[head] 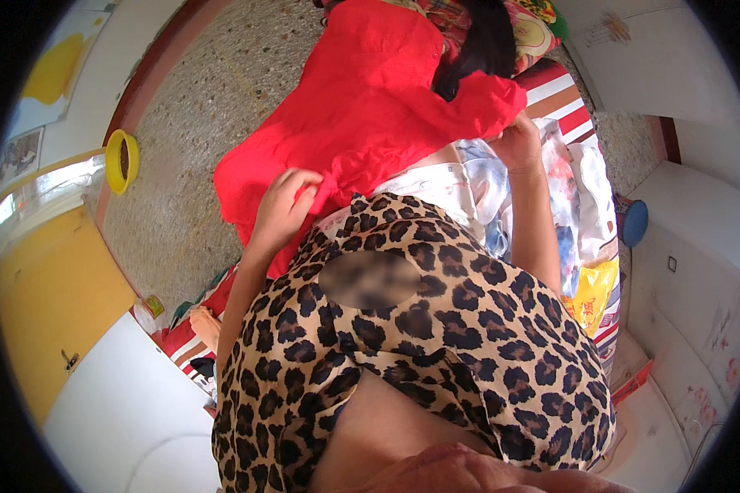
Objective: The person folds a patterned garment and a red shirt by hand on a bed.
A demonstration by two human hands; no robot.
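Observation:
A bright red garment (pixel 370 92) is spread out before me, one end running away to the top of the view. My right hand (pixel 519 143) grips the edge of a sleeve-like part at its right. On the near left side, my left hand (pixel 287 202) pinches a gathered fold of the same red cloth between thumb and fingers. Beneath the garment and my right forearm lies a white cloth with blue and pink patterns (pixel 487 175). Black cloth (pixel 484 46) sits beyond the red garment, partly covered by it.
The bed has a red, white and brown striped cover (pixel 558 98). A yellow plastic bag (pixel 595 289) with writing lies at the right. Floral bedding (pixel 533 31) is heaped at the far end. A blue round-topped container (pixel 634 223) stands beyond the right edge. Speckled floor (pixel 185 148) stretches left.

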